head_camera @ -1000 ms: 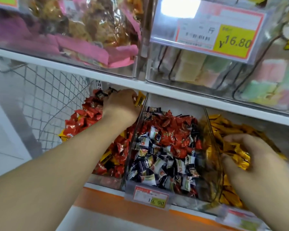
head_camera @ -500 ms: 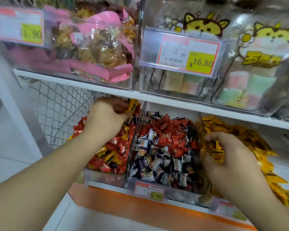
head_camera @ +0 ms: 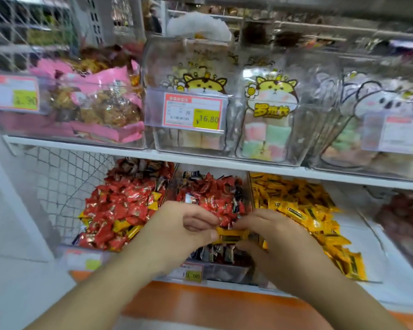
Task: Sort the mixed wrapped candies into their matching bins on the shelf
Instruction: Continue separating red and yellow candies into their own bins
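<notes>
Access to lower bins: open room is being left between the upper shelf board (head_camera: pixel 224 163) and the candy heaps. Left bin (head_camera: pixel 122 206), heaped with red candies, is being bounded on its left by wire mesh (head_camera: pixel 65 186). Clear dividers (head_camera: pixel 249 186) are standing between bins. The front of the middle bin (head_camera: pixel 215 194) is being blocked by the left hand (head_camera: pixel 177 234) and right hand (head_camera: pixel 279 239), joined on a yellow candy (head_camera: pixel 231 235). The yellow bin (head_camera: pixel 308 210) is being left open from above

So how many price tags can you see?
5: top-left tag, the 16.80 tag, far-right tag, lower-left tag, and one under the middle bin. Others may be hidden.
</notes>
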`<state>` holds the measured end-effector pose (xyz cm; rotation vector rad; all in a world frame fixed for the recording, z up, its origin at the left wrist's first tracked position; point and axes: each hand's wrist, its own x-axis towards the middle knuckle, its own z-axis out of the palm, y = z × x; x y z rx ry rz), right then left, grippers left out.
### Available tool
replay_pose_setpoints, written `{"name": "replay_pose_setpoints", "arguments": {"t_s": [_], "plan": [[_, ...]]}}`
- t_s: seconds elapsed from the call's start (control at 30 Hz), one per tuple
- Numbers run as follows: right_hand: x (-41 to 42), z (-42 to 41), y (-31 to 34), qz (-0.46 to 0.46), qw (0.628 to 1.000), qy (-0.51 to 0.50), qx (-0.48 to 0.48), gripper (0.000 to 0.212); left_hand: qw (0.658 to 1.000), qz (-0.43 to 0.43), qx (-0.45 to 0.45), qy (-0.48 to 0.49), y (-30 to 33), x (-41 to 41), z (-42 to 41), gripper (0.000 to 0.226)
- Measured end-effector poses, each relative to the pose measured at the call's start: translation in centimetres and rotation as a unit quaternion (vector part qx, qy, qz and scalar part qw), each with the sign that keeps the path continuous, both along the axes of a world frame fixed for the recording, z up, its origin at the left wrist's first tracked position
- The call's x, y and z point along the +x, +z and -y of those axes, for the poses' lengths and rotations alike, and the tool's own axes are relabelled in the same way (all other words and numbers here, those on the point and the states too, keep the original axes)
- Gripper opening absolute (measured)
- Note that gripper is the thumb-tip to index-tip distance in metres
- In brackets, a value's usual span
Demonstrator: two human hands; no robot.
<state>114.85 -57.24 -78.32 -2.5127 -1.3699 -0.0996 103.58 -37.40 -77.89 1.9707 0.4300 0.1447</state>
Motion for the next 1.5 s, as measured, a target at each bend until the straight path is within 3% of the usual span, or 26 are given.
{"name": "replay_pose_setpoints", "arguments": {"t_s": [0.1,0.17,0.23,0.3,0.43,0.67,0.9,1.1,1.23,1.33,1.5], "plan": [[1.3,1.1,0.3,0.034,0.996,-0.078,0.021,0.026,0.999,0.039,-0.002,0.021,-0.2,0.2,-0.4,0.017],[2.8,1.6,0.6,0.041,0.98,-0.184,0.062,0.027,0.997,0.059,0.013,0.055,-0.4,0.2,-1.4,0.016],[4.5,1.9,0.3,0.034,0.954,-0.294,0.036,0.04,0.99,0.078,0.069,0.094,-0.8,0.0,-3.0,0.015],[5.4,1.7,-0.4,0.002,0.939,-0.342,-0.03,0.058,0.977,0.089,0.144,0.132,-1.3,-0.4,-5.0,0.017],[3.6,-0.6,-0.6,-0.022,0.957,-0.286,-0.034,0.061,0.952,0.074,0.25,0.164,-2.5,-0.4,-9.2,0.021],[-0.1,-5.0,-1.4,-0.016,0.996,-0.081,0.036,0.056,0.96,-0.008,0.271,0.076,-4.9,1.9,-12.3,0.039],[0.2,-5.9,-2.8,-0.016,0.998,-0.046,0.036,0.051,0.929,-0.061,0.35,0.099,-6.6,1.7,-14.6,0.038],[0.0,-5.6,-2.6,-0.022,0.998,-0.048,0.031,0.051,0.921,-0.049,0.379,0.079,-6.3,1.8,-14.1,0.016],[-0.2,-5.2,-2.4,-0.03,0.998,-0.05,0.027,0.051,0.932,-0.003,0.342,0.116,-5.6,1.4,-13.5,0.012],[-0.1,-5.0,-2.2,-0.034,0.997,-0.055,0.032,0.05,0.955,0.06,0.224,0.184,-4.3,0.7,-13.4,0.01],[-0.4,-5.5,-2.1,-0.029,0.997,-0.04,0.052,0.05,0.958,0.159,0.037,0.238,-1.5,-0.7,-11.8,0.006]]}}
